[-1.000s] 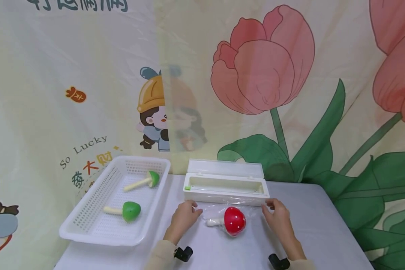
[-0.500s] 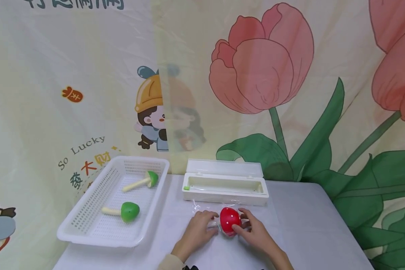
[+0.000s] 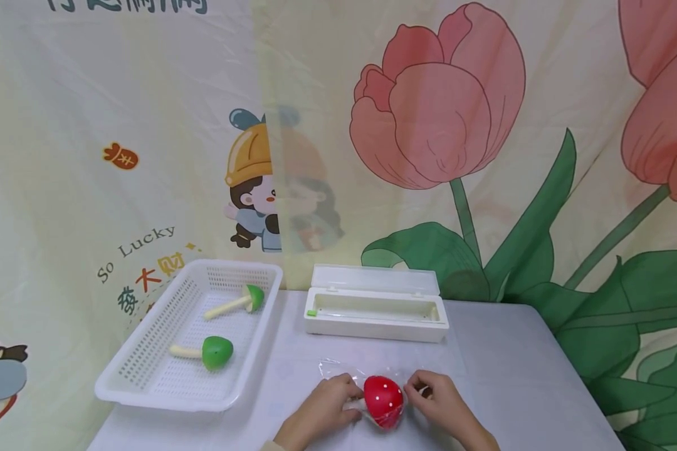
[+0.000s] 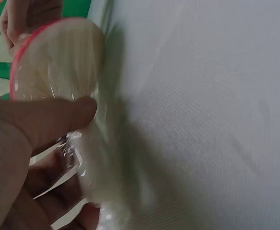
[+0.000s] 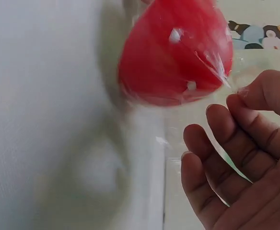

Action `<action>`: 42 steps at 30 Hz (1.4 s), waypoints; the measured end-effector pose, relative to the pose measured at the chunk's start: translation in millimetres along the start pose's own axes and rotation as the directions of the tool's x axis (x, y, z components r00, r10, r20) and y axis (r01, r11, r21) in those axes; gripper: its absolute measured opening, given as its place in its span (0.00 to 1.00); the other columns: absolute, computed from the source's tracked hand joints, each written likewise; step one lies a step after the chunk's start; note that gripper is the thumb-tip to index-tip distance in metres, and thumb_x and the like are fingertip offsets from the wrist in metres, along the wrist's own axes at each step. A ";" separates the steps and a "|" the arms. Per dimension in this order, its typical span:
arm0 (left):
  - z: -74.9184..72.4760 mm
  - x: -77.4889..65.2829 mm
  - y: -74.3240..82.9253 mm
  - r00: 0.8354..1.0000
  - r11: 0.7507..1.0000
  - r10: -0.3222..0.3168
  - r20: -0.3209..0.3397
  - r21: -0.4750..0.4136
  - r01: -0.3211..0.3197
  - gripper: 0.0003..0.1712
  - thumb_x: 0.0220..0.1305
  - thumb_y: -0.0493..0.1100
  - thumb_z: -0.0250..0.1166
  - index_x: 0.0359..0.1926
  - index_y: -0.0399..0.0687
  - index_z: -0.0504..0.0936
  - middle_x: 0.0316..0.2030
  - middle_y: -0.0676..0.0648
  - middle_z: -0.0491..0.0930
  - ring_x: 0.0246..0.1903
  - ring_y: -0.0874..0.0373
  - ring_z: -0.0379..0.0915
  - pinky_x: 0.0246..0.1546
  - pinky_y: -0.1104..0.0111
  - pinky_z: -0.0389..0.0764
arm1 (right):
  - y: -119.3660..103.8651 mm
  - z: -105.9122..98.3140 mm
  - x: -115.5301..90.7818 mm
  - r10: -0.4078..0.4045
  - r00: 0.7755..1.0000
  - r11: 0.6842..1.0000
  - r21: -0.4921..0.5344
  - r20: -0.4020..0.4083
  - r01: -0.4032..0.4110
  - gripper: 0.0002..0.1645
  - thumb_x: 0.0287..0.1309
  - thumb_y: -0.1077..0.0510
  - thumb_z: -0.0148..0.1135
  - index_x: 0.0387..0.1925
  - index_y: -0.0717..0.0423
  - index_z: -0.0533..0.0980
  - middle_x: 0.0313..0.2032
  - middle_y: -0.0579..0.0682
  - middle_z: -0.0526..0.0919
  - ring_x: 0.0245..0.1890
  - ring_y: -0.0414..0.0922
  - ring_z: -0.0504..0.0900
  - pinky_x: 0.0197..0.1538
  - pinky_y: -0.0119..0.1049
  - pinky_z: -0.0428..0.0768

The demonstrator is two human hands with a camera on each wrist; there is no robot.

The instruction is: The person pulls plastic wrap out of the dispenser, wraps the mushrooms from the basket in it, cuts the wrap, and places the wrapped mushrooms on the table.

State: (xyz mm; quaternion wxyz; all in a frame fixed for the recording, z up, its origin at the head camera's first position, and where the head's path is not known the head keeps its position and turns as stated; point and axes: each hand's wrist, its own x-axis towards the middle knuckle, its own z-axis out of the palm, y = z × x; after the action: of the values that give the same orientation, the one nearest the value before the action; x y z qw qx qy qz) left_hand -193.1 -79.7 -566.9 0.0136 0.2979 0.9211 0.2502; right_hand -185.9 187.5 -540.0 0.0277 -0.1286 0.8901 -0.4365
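Observation:
A toy mushroom (image 3: 383,401) with a red, white-dotted cap lies at the front of the table, wrapped in clear plastic film (image 3: 333,368). My left hand (image 3: 330,404) grips its pale stem through the film; in the left wrist view the thumb (image 4: 58,117) presses beside the underside of the cap (image 4: 70,52). On the other side my right hand (image 3: 437,398) pinches a bit of film, drawn tight off the red cap (image 5: 176,52) in the right wrist view. Its other fingers (image 5: 221,158) are bent loosely below.
Behind the mushroom stands a long white box (image 3: 375,329) with its lid (image 3: 375,280) raised. To the left, a white perforated basket (image 3: 146,376) holds two green-capped toy mushrooms (image 3: 217,352). A printed curtain (image 3: 316,125) hangs at the back of the table (image 3: 513,376).
Both hands have come in from either side of the mushroom. The left has taken its stem, the right the film at its cap. The mushroom has shifted nearer to me.

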 end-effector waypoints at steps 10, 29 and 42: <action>-14.6 -14.6 6.2 0.966 0.969 0.185 0.180 -0.198 -0.148 0.05 0.60 0.42 0.72 0.27 0.53 0.87 0.19 0.63 0.67 0.22 0.75 0.58 0.22 0.81 0.67 | -5.1 -1.9 -11.4 0.091 0.991 0.995 0.035 -0.093 -0.088 0.05 0.60 0.62 0.67 0.28 0.55 0.80 0.26 0.42 0.82 0.27 0.33 0.76 0.34 0.28 0.81; -21.4 -18.2 -16.7 0.985 0.927 0.080 0.150 -0.374 -0.018 0.11 0.67 0.46 0.70 0.49 0.50 0.88 0.36 0.63 0.85 0.33 0.76 0.75 0.35 0.78 0.79 | -14.7 37.2 -31.1 -0.014 0.959 0.979 0.200 0.284 -0.045 0.45 0.50 0.42 0.79 0.67 0.45 0.70 0.61 0.47 0.77 0.55 0.48 0.78 0.48 0.40 0.88; -25.4 2.9 -38.5 0.995 0.993 -0.066 -0.071 0.097 0.073 0.06 0.58 0.47 0.76 0.38 0.57 0.89 0.40 0.54 0.83 0.42 0.57 0.77 0.43 0.62 0.80 | -19.1 30.5 -32.6 -0.017 0.974 0.991 0.135 0.227 -0.014 0.35 0.51 0.40 0.78 0.59 0.36 0.73 0.57 0.45 0.76 0.54 0.45 0.78 0.50 0.40 0.87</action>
State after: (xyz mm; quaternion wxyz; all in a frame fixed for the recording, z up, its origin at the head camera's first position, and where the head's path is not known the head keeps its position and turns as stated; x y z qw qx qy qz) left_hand -220.8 -116.4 -562.4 -0.0238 0.2574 0.9422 0.2131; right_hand -145.6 161.1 -545.9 0.1380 -0.1762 0.8492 -0.4782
